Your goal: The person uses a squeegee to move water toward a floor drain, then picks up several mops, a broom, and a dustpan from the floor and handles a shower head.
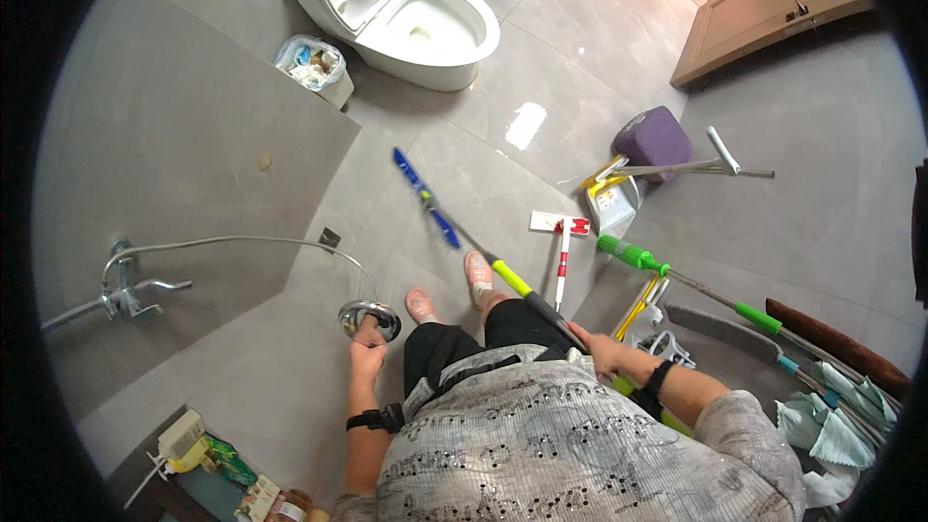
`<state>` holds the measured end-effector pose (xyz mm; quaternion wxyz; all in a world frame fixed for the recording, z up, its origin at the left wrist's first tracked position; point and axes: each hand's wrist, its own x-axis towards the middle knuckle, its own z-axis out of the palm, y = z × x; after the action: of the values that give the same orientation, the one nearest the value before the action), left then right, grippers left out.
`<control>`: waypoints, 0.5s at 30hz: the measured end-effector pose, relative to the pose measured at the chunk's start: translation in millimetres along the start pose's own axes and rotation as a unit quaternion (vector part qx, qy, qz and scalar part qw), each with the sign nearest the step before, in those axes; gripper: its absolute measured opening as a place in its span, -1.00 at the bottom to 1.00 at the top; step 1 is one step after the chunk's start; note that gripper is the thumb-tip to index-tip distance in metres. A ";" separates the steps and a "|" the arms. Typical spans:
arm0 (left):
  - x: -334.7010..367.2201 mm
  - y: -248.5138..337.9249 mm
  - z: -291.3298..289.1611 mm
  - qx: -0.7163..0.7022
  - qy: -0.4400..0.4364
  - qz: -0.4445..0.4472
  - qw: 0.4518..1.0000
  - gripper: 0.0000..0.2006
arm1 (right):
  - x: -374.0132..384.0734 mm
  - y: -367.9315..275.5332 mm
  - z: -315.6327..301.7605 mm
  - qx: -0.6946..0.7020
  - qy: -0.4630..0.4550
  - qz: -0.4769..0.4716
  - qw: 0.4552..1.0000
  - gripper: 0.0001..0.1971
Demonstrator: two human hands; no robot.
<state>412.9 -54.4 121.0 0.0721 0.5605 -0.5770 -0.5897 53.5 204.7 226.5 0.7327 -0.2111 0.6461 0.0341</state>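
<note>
My left hand (366, 350) is closed around a round chrome shower head (387, 319), held low just left of my feet. Its metal hose (242, 239) arcs over to the wall tap (126, 285). At my right side, my right hand (601, 352) grips the pole of a long-handled floor brush (512, 277). That pole is grey and yellow-green and slants forward across my right foot. The narrow blue brush head (425, 198) lies against the wet grey floor tiles (464, 159), ahead of my pink shoes (478, 269).
Ahead stands a white toilet (454, 29) with its lid up, beside a lined waste bin (314, 68). Rightward are a red-and-white flat mop (561, 224), a dustpan (614, 205), a purple bin (654, 140) and a green-headed duster (628, 251). Bottles (227, 461) crowd the lower left.
</note>
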 end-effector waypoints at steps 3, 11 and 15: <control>8.4 14.1 -4.1 -0.013 -0.032 -0.016 0.999 -0.68 | 100.3 50.3 -3.3 0.013 0.138 -0.199 0.970 -0.25; 19.9 40.1 -22.9 -0.011 -0.021 0.019 1.000 -0.75 | 29.6 32.4 7.4 0.040 0.167 -0.201 0.965 -0.28; 28.8 66.1 -4.0 -0.038 -0.030 -0.041 0.998 -0.80 | -29.1 60.9 5.8 0.045 0.210 -0.125 0.969 -0.29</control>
<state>368.3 -99.2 155.8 0.0524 0.5624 -0.5326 -0.6303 34.5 268.6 238.8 0.5881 -0.2590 0.7547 -0.1320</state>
